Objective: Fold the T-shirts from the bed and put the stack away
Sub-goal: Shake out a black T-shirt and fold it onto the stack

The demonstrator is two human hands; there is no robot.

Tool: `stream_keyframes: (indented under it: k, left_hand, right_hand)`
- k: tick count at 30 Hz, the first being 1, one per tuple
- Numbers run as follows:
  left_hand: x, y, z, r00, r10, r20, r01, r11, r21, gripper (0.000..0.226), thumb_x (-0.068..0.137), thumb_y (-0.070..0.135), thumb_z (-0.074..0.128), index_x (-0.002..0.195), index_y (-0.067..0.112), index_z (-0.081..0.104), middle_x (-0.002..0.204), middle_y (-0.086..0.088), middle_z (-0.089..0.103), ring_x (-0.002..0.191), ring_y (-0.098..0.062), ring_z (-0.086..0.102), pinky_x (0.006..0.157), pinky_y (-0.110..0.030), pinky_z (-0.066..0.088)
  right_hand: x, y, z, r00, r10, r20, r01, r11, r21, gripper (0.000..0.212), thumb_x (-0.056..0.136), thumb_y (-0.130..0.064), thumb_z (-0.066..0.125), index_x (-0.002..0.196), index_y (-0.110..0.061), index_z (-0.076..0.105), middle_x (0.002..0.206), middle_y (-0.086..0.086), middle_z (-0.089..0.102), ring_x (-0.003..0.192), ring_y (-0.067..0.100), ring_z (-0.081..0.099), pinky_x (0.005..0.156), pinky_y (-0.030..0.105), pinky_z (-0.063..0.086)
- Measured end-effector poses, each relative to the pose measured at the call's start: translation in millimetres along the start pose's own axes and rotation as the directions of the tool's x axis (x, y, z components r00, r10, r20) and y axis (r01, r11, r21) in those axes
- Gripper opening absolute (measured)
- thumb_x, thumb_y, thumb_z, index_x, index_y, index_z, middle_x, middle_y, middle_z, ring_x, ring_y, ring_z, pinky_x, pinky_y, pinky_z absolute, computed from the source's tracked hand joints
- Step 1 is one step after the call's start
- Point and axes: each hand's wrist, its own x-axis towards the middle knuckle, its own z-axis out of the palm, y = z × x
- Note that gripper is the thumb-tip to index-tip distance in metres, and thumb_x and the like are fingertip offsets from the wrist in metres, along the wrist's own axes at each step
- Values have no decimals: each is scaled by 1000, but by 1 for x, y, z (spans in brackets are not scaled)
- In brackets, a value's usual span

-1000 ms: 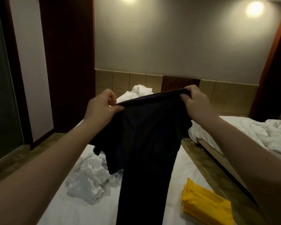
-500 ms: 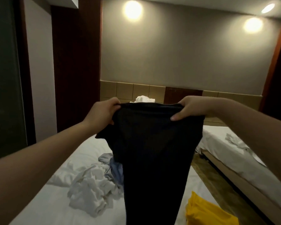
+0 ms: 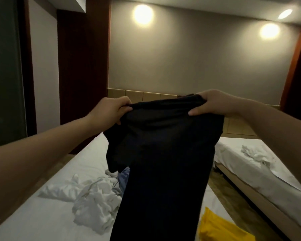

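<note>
I'm watching both hands holding the black T-shirt [image 3: 163,162] up over the bed [image 3: 42,220]. The left hand [image 3: 111,110] and right hand [image 3: 214,103] are each pinching a corner of its top edge. Over the last second the view has been tipping up, and that edge has gone from taut to slightly bunched. The shirt is hanging long and narrow, so I'm judging this fold half done, with the white heap [image 3: 96,202] waiting and a yellow shirt [image 3: 221,228] lying by the bed's right edge.
</note>
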Motion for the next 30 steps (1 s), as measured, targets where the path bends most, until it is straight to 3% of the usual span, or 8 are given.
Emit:
stream_keyframes:
  k: [5, 9, 15, 18, 20, 23, 26, 30]
  left_hand:
    - [10, 6, -18, 962, -71, 264, 77, 997, -11, 14, 90, 17, 56, 99, 8, 62, 92, -9, 62, 83, -21, 64, 68, -22, 52]
    - [14, 5, -24, 991, -94, 96, 103, 990, -91, 11, 85, 9, 63, 96, 10, 63, 83, -3, 59, 67, 1, 60, 57, -4, 45]
    - [-1, -4, -2, 988, -77, 131, 77, 997, 10, 13, 88, 17, 60, 97, 9, 65, 88, -5, 63, 82, -17, 61, 67, -17, 45]
    - [4, 1, -3, 996, -50, 70, 51, 999, -6, 16, 87, 16, 61, 97, 4, 64, 90, -11, 63, 84, -22, 62, 72, -27, 49]
    - [5, 6, 2, 974, -49, 220, 28, 995, 97, 18, 88, 16, 61, 102, 5, 65, 89, -8, 63, 84, -22, 63, 76, -31, 49]
    - [4, 6, 8, 932, -95, 351, 29, 982, 188, 15, 90, 17, 59, 102, 11, 64, 88, -2, 61, 84, -19, 62, 80, -31, 52]
    - [12, 5, 0, 971, -115, 211, 110, 993, 35, 17, 89, 18, 59, 103, 9, 64, 95, -8, 62, 88, -20, 62, 75, -26, 51]
    - [11, 11, 0, 931, -145, 334, 157, 988, -7, 20, 89, 17, 59, 108, 13, 63, 99, -5, 63, 86, -15, 61, 67, -18, 51]
  right_hand:
    - [-3, -3, -3, 992, -57, -111, 51, 997, -53, 19, 79, -21, 72, 75, -33, 58, 58, -22, 63, 62, -11, 57, 54, 5, 38]
    - [-2, 3, 3, 981, -80, -175, 100, 989, 111, 17, 79, -15, 71, 76, -29, 60, 57, -18, 64, 56, -10, 59, 52, 5, 42]
    - [-5, 13, 10, 992, -39, -123, 73, 958, 278, 11, 81, -15, 69, 89, -24, 68, 75, -13, 72, 72, 2, 67, 68, 16, 53]
    - [-8, 14, 6, 971, -27, -238, 130, 895, 427, 12, 85, -10, 64, 88, -22, 65, 66, -15, 70, 64, -1, 66, 60, 13, 51]
    - [-9, 11, 11, 992, 6, -129, 47, 915, 401, 8, 86, -10, 63, 87, -18, 64, 66, -12, 70, 62, 0, 66, 56, 12, 50]
    - [-12, 14, 16, 998, 55, 24, -59, 981, 187, 3, 85, -17, 66, 87, -20, 66, 69, -14, 70, 65, -2, 65, 56, 11, 48]
    - [-15, 15, 8, 997, 36, -65, -8, 923, 385, 9, 85, -15, 64, 94, -17, 67, 79, -7, 73, 74, 6, 68, 67, 20, 54]
    - [-21, 12, 3, 996, 43, 78, -75, 868, 491, 16, 86, -17, 58, 100, -14, 64, 83, -3, 74, 76, 9, 70, 64, 20, 55]
